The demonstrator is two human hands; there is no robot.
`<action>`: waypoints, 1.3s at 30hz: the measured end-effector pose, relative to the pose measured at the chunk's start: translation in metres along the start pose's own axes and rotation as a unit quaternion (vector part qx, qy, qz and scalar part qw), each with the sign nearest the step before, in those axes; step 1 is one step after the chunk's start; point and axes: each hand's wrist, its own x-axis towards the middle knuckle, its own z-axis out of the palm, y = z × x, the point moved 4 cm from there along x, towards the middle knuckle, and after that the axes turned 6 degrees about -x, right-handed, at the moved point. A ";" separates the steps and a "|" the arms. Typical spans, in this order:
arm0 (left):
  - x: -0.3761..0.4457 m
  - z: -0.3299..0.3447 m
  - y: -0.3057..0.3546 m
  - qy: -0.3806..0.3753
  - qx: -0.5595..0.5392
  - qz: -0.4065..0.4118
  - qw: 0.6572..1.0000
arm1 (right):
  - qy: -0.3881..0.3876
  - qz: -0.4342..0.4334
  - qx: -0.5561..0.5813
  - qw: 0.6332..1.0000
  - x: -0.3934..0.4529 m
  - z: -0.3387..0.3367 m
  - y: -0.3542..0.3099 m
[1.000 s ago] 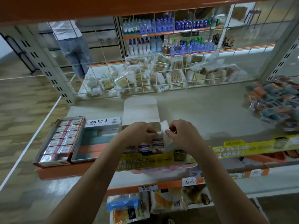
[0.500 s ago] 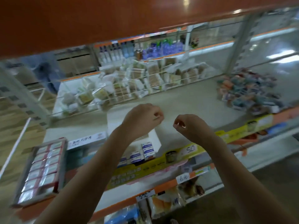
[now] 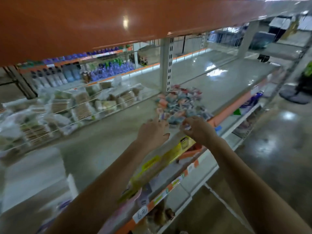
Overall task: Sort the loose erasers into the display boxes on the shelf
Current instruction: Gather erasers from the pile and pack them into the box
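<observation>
Loose erasers reached for at pile; display box blurred at lower left.

Grey metal shelf (image 3: pixel 104 146) bears heap of small coloured wrapped erasers (image 3: pixel 181 103), kept loose for picking. White cardboard display box (image 3: pixel 33 179) sits well apart. Left hand (image 3: pixel 152 131) extended, fingers straight; right hand (image 3: pixel 196 129) curled at the heap's edge, contents unclear.

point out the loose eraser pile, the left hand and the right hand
loose eraser pile (image 3: pixel 181 103): head view, middle of the heap
left hand (image 3: pixel 154 130): head view, back of the hand
right hand (image 3: pixel 197 130): head view, back of the hand
</observation>
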 end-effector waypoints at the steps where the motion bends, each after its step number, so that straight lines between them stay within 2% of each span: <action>1: 0.013 0.004 0.004 0.007 0.010 -0.009 1.000 | 0.007 -0.001 -0.004 1.000 0.007 -0.001 0.014; 6: 0.067 0.027 0.010 0.018 -0.012 -0.081 0.997 | -0.015 0.007 0.011 1.000 0.030 0.004 0.068; 13: 0.085 0.042 0.009 0.035 -0.018 -0.152 0.988 | -0.031 -0.064 0.063 0.995 0.045 0.009 0.087; 18: 0.082 0.042 0.010 0.072 -0.042 -0.167 0.982 | -0.062 -0.134 0.054 0.988 0.047 0.010 0.102; 22: 0.076 0.038 0.009 0.115 -0.101 -0.165 0.974 | -0.052 -0.157 0.071 0.984 0.052 0.008 0.106; 26: 0.062 0.032 0.003 0.140 -0.224 -0.176 0.948 | -0.024 -0.179 0.081 0.980 0.054 0.011 0.102; 31: 0.040 0.019 0.000 0.148 -0.313 -0.176 0.921 | -0.019 -0.196 0.088 0.976 0.055 0.008 0.093; 36: 0.009 0.006 0.003 0.175 -0.405 -0.174 0.880 | -0.023 -0.211 0.251 0.944 0.050 -0.007 0.065; 39: -0.015 -0.001 0.002 0.198 -0.469 -0.204 0.836 | -0.070 -0.236 0.336 0.909 0.042 -0.009 0.038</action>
